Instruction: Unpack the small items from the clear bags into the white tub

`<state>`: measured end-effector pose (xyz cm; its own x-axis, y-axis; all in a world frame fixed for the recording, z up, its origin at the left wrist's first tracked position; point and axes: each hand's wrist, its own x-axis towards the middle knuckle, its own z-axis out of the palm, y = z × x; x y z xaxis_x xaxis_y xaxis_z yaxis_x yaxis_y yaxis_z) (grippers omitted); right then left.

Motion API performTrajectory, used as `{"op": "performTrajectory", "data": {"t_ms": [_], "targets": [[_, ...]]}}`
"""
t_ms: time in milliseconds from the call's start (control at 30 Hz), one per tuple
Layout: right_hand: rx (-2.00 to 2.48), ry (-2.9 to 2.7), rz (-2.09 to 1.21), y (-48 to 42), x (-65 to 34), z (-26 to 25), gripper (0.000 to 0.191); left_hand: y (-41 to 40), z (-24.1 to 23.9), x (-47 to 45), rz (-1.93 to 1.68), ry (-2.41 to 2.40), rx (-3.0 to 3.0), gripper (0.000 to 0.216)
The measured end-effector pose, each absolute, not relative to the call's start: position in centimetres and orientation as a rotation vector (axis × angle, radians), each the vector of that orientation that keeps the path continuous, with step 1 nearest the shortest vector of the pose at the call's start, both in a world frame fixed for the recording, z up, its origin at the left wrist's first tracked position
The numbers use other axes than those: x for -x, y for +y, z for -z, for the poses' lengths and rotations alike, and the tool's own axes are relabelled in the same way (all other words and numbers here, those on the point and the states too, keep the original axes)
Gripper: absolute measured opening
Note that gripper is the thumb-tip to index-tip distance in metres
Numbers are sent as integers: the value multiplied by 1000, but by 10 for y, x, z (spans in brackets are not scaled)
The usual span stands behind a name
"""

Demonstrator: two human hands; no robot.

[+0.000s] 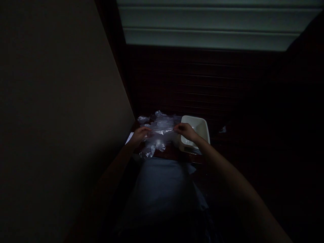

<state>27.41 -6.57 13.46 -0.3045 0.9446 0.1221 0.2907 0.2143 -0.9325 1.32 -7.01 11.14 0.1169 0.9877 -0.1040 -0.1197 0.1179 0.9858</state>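
Observation:
The scene is very dark. My left hand and my right hand each pinch an end of a clear plastic bag, stretched between them over a dark surface. More crumpled clear plastic lies under and around the bag. A white square bowl-like container stands just right of my right hand, partly behind it. Both hands have their fingers closed on the plastic.
A plain wall rises close on the left. Dark slatted panelling stands behind the surface, with a pale blind or panel above. My grey-blue clothing fills the lower middle. A small white paper corner shows by my left wrist.

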Motion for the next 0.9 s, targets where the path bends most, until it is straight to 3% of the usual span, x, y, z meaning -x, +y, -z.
{"op": "performTrajectory", "data": {"t_ms": [333, 900], "targets": [[988, -1778, -1167, -73, -269, -140, 19, -72, -121, -8, -1171, 1040, -1108, 14], [1125, -1698, -1191, -73, -268, -149, 12, -72, -132, -2, -1121, 1091, -1356, 13]]}}
